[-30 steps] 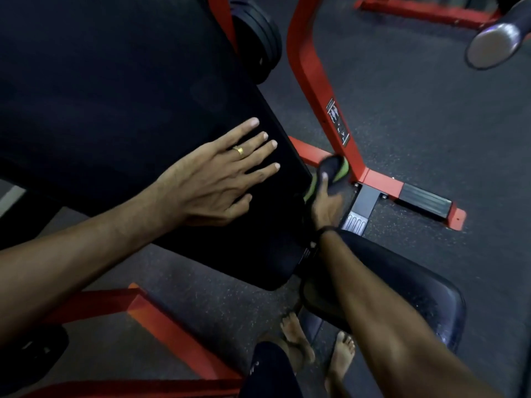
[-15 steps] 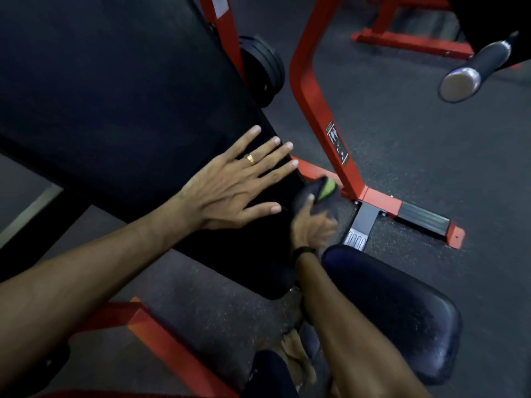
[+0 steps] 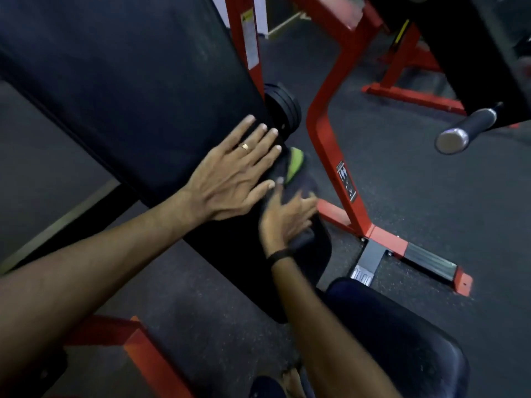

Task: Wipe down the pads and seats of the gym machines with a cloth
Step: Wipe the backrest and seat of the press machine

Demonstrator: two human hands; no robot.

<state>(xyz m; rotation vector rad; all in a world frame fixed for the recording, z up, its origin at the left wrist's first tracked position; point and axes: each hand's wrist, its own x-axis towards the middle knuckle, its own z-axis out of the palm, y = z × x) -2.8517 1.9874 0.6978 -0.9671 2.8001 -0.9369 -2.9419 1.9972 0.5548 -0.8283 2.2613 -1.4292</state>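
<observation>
Left hand (image 3: 232, 179), fingers spread, flat on the pad (image 3: 138, 90); right hand (image 3: 283, 216), fingers extended, presses the cloth (image 3: 294, 165) against the pad's edge. The cloth looks soft and limp, best bunched under the palm.

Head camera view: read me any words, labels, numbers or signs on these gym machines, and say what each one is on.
No text is legible.
Black sticker on the curved red frame post: pictograms, too small to read.
Long label on the red upright behind the black pad: blurred, unreadable.

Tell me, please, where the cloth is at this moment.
In the head view, the cloth lies against the right edge of the large black pad, under the right hand, just beyond the left hand.
</observation>
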